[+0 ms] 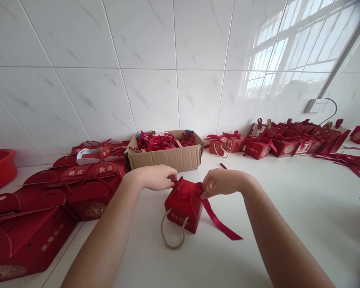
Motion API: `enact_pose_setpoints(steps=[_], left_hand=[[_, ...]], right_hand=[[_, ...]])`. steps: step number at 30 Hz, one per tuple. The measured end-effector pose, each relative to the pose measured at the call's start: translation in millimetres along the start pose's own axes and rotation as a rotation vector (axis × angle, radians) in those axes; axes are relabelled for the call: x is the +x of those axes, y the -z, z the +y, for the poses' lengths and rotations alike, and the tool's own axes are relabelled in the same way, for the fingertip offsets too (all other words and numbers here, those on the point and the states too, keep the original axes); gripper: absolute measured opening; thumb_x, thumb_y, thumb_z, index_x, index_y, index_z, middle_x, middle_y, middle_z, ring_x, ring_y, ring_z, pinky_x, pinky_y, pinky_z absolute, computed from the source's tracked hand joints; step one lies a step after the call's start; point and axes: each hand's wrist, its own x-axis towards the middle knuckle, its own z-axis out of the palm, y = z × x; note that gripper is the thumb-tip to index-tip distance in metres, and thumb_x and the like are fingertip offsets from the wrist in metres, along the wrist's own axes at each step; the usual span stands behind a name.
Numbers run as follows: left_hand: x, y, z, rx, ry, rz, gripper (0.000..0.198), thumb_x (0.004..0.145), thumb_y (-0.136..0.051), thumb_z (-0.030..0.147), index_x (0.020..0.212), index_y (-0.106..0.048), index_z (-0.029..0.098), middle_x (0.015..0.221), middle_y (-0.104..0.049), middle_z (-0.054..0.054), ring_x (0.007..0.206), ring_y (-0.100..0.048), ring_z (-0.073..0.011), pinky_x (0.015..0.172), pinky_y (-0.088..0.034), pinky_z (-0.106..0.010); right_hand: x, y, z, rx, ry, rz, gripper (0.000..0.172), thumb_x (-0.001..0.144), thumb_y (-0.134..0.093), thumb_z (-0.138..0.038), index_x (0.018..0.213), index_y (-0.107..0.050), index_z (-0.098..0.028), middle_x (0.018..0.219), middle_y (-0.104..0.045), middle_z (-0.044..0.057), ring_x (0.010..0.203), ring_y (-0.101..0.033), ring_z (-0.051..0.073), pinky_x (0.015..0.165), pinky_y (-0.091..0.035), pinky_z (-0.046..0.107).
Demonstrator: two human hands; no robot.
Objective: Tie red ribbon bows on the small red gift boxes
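Observation:
A small red gift box (183,218) with gold lettering stands upright on the white counter in front of me. From its near side hangs a twisted rope handle (171,246). My left hand (162,178) has its fingers bent down at the far left of the box top; what they pinch there is hidden. At the right of the top, my right hand (219,183) pinches a dark red ribbon (219,224), whose loose tail trails over the counter toward the lower right.
An open cardboard box (165,160) full of red ribbons stands by the tiled wall. Larger red boxes (57,236) crowd the left side. Several small finished-looking boxes (288,146) line the back right, near loose ribbons (345,160). A red basin (1,168) sits far left.

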Motion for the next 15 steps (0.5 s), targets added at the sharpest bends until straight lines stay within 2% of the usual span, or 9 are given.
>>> enact_pose_setpoints(steps=[4,8,12,15], left_hand=[[-2,2.9,-2,0.008,0.017,0.027,0.016,0.075,-0.047,0.033,0.079,-0.057,0.021,0.088,-0.066,-0.002,0.070,-0.056,-0.0174,0.054,-0.039,-0.025],[-12,9.1,-5,-0.062,0.060,0.061,0.010,0.073,-0.047,0.029,0.078,-0.052,0.021,0.076,-0.062,-0.001,0.057,-0.049,-0.0137,0.045,-0.029,-0.023],[-18,12.9,-9,-0.149,0.088,0.062,0.017,0.074,-0.045,0.028,0.089,-0.052,0.023,0.070,-0.060,0.000,0.055,-0.047,-0.0127,0.044,-0.030,-0.022],[-19,13.5,-12,-0.128,0.124,0.070,0.018,0.075,-0.046,0.035,0.083,-0.056,0.022,0.072,-0.057,-0.001,0.053,-0.044,-0.0122,0.044,-0.030,-0.023]], right_hand=[[-2,4,7,0.008,0.031,0.027,0.022,0.072,-0.060,-0.042,0.068,-0.062,-0.020,0.074,-0.062,0.001,0.064,-0.051,0.014,0.052,-0.036,0.024],[-5,9,13,0.046,0.055,0.106,0.023,0.073,-0.059,-0.040,0.063,-0.057,-0.019,0.063,-0.056,-0.001,0.054,-0.043,0.010,0.046,-0.029,0.023],[-10,12,17,0.122,0.069,0.128,0.016,0.069,-0.064,-0.036,0.075,-0.063,-0.021,0.074,-0.066,-0.001,0.064,-0.055,0.013,0.052,-0.037,0.022],[-11,13,19,0.139,0.072,0.101,0.023,0.069,-0.064,-0.034,0.089,-0.069,-0.024,0.084,-0.069,0.001,0.072,-0.060,0.015,0.059,-0.042,0.023]])
